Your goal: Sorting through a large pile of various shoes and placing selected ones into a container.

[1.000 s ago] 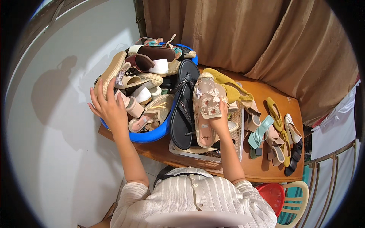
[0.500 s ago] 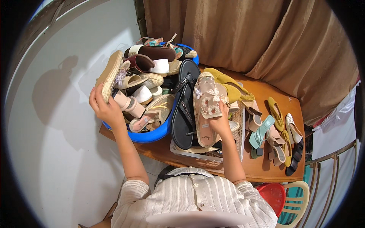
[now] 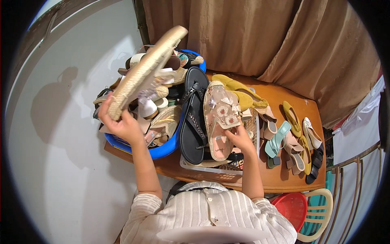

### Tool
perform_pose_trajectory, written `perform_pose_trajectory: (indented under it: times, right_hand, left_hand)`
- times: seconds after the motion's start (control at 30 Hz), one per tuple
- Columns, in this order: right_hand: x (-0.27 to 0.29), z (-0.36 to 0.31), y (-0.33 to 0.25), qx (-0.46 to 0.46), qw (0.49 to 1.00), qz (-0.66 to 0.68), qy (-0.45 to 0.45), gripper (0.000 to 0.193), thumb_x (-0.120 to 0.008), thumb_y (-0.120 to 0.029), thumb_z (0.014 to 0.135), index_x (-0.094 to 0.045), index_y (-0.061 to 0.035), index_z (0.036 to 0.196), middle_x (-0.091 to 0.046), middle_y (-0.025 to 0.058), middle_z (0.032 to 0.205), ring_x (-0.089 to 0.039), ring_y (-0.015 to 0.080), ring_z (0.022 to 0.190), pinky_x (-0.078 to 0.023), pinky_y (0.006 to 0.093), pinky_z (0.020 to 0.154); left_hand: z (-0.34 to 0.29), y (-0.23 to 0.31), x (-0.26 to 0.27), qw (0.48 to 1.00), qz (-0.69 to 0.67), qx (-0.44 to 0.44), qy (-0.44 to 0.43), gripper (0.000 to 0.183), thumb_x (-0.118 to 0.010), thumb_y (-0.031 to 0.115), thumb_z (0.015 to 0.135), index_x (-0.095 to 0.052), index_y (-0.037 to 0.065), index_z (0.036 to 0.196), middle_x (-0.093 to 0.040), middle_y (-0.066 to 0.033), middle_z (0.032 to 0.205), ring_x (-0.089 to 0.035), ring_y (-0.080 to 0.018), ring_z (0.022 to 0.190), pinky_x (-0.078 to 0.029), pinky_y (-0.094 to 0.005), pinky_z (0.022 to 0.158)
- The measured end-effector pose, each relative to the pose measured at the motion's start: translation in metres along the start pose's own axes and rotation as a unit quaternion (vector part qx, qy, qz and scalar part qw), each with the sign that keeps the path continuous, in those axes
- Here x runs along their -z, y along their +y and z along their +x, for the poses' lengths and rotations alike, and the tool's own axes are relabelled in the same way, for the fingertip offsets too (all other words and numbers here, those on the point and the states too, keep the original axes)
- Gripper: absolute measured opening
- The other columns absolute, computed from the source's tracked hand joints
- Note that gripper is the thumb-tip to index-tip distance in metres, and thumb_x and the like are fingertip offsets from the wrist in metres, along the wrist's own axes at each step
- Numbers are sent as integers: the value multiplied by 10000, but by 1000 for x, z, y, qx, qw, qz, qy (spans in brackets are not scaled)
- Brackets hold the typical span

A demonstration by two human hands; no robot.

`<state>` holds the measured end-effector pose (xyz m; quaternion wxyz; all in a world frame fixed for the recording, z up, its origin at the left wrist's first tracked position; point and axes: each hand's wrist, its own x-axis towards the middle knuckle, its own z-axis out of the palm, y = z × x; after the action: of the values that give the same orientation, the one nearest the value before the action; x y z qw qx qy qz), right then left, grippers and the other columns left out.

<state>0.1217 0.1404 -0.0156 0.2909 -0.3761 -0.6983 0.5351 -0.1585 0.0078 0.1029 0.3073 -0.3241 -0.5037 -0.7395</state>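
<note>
My left hand (image 3: 122,122) grips the heel end of a tan espadrille mule (image 3: 150,65), raised on its side over the blue basin (image 3: 162,151) of mixed shoes. A pale lilac trim shows on its far side. In my right hand (image 3: 240,140) is a beige embroidered espadrille mule (image 3: 221,118) with a small bow and flowers, held by its edge, insole facing up. It lies above the white plastic basket (image 3: 211,168). Beside it on the left rests a black flip-flop (image 3: 194,118) with a braided strap. Mustard flats (image 3: 243,93) lie beyond it.
On the wooden table (image 3: 276,183), at right, are mint heeled sandals (image 3: 278,138), beige heeled mules (image 3: 292,152), a white flat (image 3: 311,132) and black sandals (image 3: 315,168). A brown curtain (image 3: 235,36) hangs behind. A red basket (image 3: 290,207) sits on a cream chair (image 3: 325,215).
My left hand has lifted the tan espadrille mule up and right, tilting it across the basin. My right hand has shifted slightly down with the embroidered mule still held.
</note>
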Motion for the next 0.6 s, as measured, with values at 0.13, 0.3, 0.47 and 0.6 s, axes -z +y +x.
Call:
perform_pose_trajectory:
  times: [0.13, 0.3, 0.47, 0.6]
  right_hand:
    - [-8, -10, -23, 32, 991, 126, 43, 789, -634, -95, 728, -256, -59, 1420, -343, 168, 1345, -389, 245, 1226, -369, 319, 962]
    - [5, -17, -29, 142, 937, 264, 179, 815, -535, -93, 692, -208, -87, 1438, -334, 186, 1376, -369, 273, 1263, -338, 369, 1001]
    - [10, -36, -63, 312, 943, 50, 100, 768, -606, -243, 718, -292, -28, 1384, -377, 168, 1358, -360, 290, 1272, -296, 419, 1034]
    - [-4, -49, -89, 227, 973, -30, -32, 696, -673, -111, 695, -383, -38, 1324, -542, 179, 1212, -551, 291, 1103, -405, 326, 934]
  left_hand:
    - [-29, 5, -2, 948, -203, 241, -43, 390, -516, -165, 778, -476, 28, 1115, -521, -89, 1073, -541, -169, 973, -468, -293, 865]
    - [-43, 27, -13, 893, -305, 317, -93, 388, -648, 5, 816, -458, 71, 1148, -506, -49, 1062, -507, -132, 943, -448, -250, 827]
    - [-45, 39, -30, 875, -298, 349, -156, 425, -686, 46, 800, -449, 85, 1150, -506, -37, 1045, -508, -128, 942, -447, -250, 819]
    - [-48, 51, -44, 796, -332, 441, -249, 456, -672, 30, 808, -394, 84, 1165, -542, -57, 1020, -530, -123, 920, -451, -243, 791]
